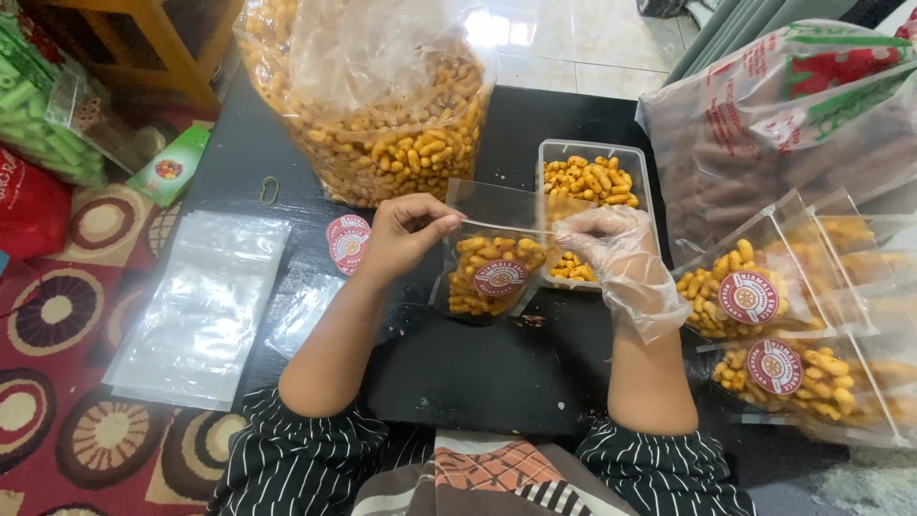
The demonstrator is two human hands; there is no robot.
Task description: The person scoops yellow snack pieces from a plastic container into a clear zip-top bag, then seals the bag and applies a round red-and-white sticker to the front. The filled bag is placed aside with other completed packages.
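A small clear pouch (pixel 495 270) with a round red sticker stands on the black table (pixel 478 373), partly filled with orange-yellow snack pieces. My left hand (pixel 406 234), bare, pinches the pouch's top edge at its left end. Covered by a thin clear plastic glove, my right hand (pixel 616 250) pinches the same top edge at its right end. Just behind the pouch sits a clear plastic tub (pixel 594 182) holding more of the snack.
A big clear sack (pixel 382 105) of the same snack stands at the back. Filled, stickered pouches (pixel 764 306) lie at the right beside a large printed bag (pixel 783 124). Empty pouches (pixel 201 306) and round stickers (pixel 348 243) lie at the left.
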